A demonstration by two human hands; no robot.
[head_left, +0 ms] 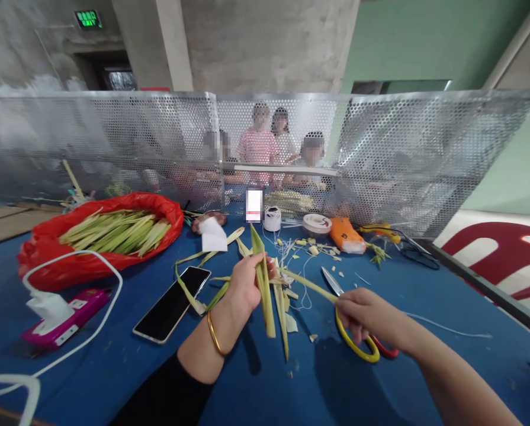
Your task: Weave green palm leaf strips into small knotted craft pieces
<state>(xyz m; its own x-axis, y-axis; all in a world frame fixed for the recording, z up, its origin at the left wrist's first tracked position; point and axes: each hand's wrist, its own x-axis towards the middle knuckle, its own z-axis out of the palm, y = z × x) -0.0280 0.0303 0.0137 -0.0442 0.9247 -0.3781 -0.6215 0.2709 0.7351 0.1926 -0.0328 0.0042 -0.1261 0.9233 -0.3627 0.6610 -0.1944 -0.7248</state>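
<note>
My left hand (249, 278), a gold bangle at its wrist, is closed around several folded pale green leaf strips (265, 296), their ends hanging down. One long leaf strip (309, 284) stretches from there to my right hand (365, 313), whose fingers pinch its far end. Under my right hand lie scissors (357, 349) with yellow and red handles, the blades pointing away; whether the hand touches them I cannot tell. Leaf scraps (313, 251) and tangled white thread (308, 296) lie around the bundle.
A red plastic bag (158, 207) full of leaf strips, a phone (171, 305) and a purple power strip (76, 316) with a white cable lie left. Along the back are a thread spool (272, 219), a tape roll (317, 223), an orange packet (347, 235) and a perforated metal screen (158, 130); people sit beyond.
</note>
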